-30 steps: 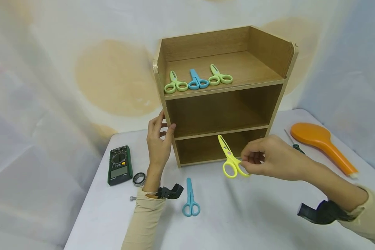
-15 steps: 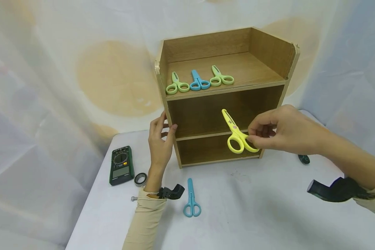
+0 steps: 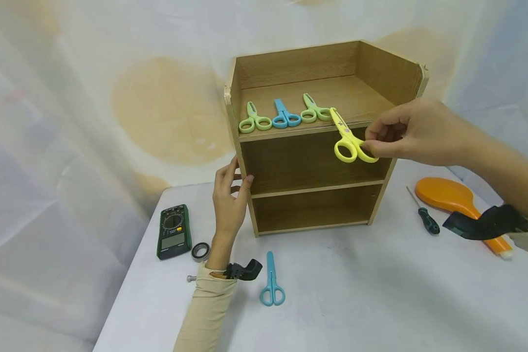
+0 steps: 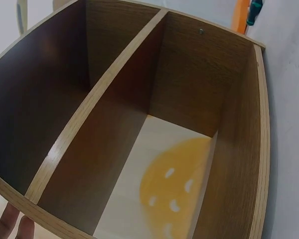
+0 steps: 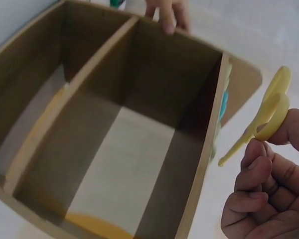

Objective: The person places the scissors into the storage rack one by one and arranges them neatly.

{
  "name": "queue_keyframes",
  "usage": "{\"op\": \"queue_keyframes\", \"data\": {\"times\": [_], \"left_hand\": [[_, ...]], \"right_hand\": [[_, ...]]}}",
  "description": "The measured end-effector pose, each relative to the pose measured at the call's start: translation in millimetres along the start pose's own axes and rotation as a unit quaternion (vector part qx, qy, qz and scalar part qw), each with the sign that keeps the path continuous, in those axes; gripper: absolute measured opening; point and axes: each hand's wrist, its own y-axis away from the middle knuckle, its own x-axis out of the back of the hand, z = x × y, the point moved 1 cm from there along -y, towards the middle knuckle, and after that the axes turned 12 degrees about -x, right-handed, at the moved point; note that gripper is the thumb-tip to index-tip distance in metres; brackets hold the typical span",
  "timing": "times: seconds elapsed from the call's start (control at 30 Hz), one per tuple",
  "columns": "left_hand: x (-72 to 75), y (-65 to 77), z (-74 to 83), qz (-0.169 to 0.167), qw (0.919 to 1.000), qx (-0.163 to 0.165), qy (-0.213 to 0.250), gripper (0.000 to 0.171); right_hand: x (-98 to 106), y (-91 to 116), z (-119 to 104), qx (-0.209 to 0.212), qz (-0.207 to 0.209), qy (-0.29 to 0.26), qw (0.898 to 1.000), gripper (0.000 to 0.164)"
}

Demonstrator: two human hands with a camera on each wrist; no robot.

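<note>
My right hand (image 3: 415, 132) pinches yellow scissors (image 3: 346, 139) by one handle loop, blades pointing up and away, at the front edge of the top shelf. In the right wrist view the scissors (image 5: 264, 112) hang between thumb and fingertips beside the wooden shelf unit (image 5: 199, 164). My left hand (image 3: 230, 200) grips the left side panel of the shelf unit (image 3: 314, 191), thumb in front and fingers behind. On the top shelf lie green scissors (image 3: 254, 119), blue scissors (image 3: 285, 115) and a second green pair (image 3: 313, 109) in a row.
Another blue pair of scissors (image 3: 271, 283) lies on the white table in front. At left are a multimeter (image 3: 174, 232), a bearing (image 3: 200, 251) and a bolt (image 3: 191, 278). A screwdriver (image 3: 427, 217) and an orange paddle-shaped object (image 3: 449, 193) lie at right.
My right hand has lifted the yellow scissors from in front of the bottom compartment to the top shelf's edge, drifting right. The left hand keeps its grip on the side panel.
</note>
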Motion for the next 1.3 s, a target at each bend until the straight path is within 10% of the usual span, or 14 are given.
{"op": "queue_keyframes", "data": {"times": [0.77, 1.3], "left_hand": [[1.5, 6.6, 1.9, 0.0, 0.9999, -0.002, 0.012, 0.054], [1.4, 7.0, 7.2, -0.003, 0.9999, -0.002, 0.015, 0.054]], "right_hand": [[31.3, -88.8, 21.3, -0.04, -0.041, 0.167, 0.984, 0.019], [19.1, -104.1, 25.6, -0.066, -0.15, 0.244, 0.956, 0.021]]}}
